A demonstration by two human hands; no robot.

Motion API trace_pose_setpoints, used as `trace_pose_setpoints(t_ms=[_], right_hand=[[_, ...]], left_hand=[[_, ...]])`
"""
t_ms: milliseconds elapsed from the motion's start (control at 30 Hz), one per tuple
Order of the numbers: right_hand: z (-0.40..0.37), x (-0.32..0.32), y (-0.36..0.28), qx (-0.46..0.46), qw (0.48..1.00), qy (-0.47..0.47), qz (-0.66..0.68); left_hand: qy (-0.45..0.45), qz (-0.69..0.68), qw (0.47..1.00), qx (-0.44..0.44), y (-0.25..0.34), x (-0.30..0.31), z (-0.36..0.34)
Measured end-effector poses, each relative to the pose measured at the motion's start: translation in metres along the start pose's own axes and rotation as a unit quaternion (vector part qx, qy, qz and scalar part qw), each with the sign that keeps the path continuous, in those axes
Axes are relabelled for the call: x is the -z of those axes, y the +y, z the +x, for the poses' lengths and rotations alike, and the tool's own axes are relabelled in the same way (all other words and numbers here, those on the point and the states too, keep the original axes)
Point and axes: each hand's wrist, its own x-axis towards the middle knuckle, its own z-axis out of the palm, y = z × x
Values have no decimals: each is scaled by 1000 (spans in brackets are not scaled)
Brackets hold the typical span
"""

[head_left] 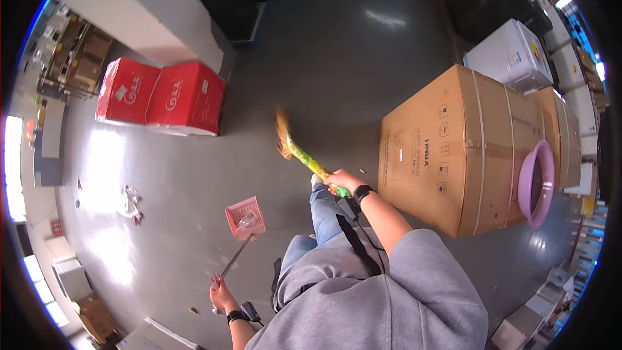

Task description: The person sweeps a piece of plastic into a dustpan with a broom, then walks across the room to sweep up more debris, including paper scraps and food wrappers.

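My right hand (345, 181) is wrapped round the green and yellow handle of a short broom (304, 159). Its brown bristles point up and away, a little blurred, over the grey floor. At the lower left my left hand (221, 290) grips the end of a thin rod, the handle of a pink dustpan (236, 228). The dustpan rests on or just over the floor, left of my legs, with some clear crumpled litter inside. Broom and dustpan are apart.
Two red boxes (184, 97) stand at the upper left beside a pillar. A big cardboard carton (427, 149) is close on my right, with a pink basin (526, 185) against it. Crumpled litter (130, 203) lies on the floor at the left.
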Motion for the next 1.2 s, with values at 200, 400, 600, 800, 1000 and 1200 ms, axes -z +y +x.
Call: trace_pose_setpoints(t_ms=[200, 400, 600, 800, 1000, 1200], right_hand=[[-40, 99, 66, -101, 962, 56, 248], [-128, 78, 166, -100, 897, 176, 393], [-192, 44, 161, -132, 904, 275, 299], [-205, 26, 101, -86, 914, 266, 294], [-129, 16, 94, -2, 877, 216, 429], [-100, -37, 106, 24, 774, 205, 599]], left_hand=[[-62, -26, 996, -63, 94, -32, 65], [-114, -38, 979, -163, 213, -92, 102], [-164, -7, 937, -307, 321, -165, 134], [-216, -49, 879, -422, 408, -236, 165], [-235, 25, 854, -464, 496, -289, 179], [-350, 7, 810, -470, 567, -331, 195]])
